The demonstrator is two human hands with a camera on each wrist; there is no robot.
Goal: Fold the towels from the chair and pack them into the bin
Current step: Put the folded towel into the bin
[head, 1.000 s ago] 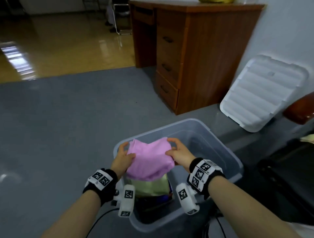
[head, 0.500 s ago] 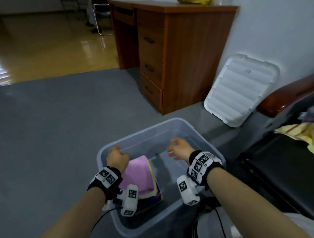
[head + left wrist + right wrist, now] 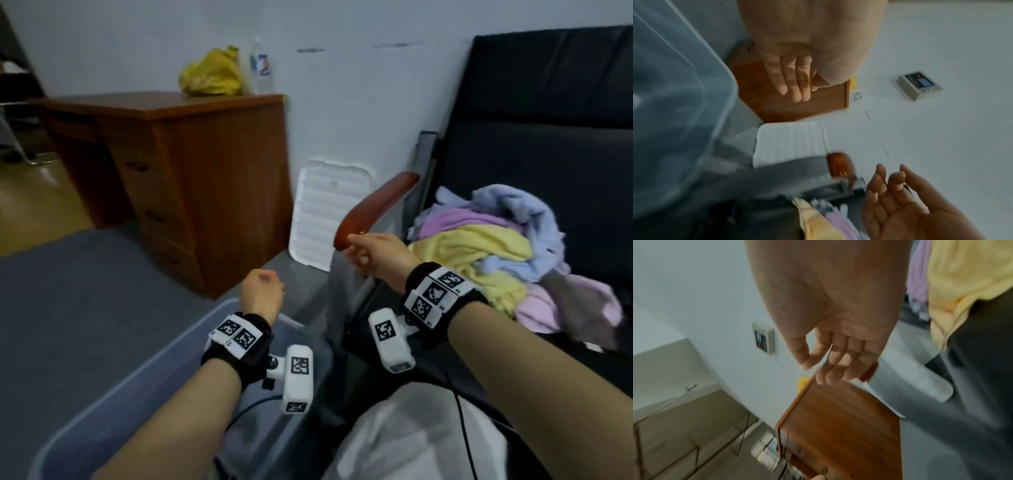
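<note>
Both hands are now empty and up out of the bin [image 3: 144, 373], where half a second ago they were down inside it beside the pink towel just laid on the folded stack; that stack no longer shows in the head view, which has swung to the right toward the chair [image 3: 534, 130]. The left hand [image 3: 262, 294] hovers over the bin's far rim, fingers loosely extended and holding nothing, as the left wrist view confirms. The right hand [image 3: 375, 253] is further right and farther away, near the chair's wooden armrest [image 3: 373, 209], its fingers relaxed and slightly curled around nothing. Just to its right, the unfolded towels [image 3: 496, 253] lie heaped on the chair seat, yellow, purple, pale blue and pink tangled together. By this reading, one towel is packed and the person is turning to fetch the next, with several still left to fold.
</note>
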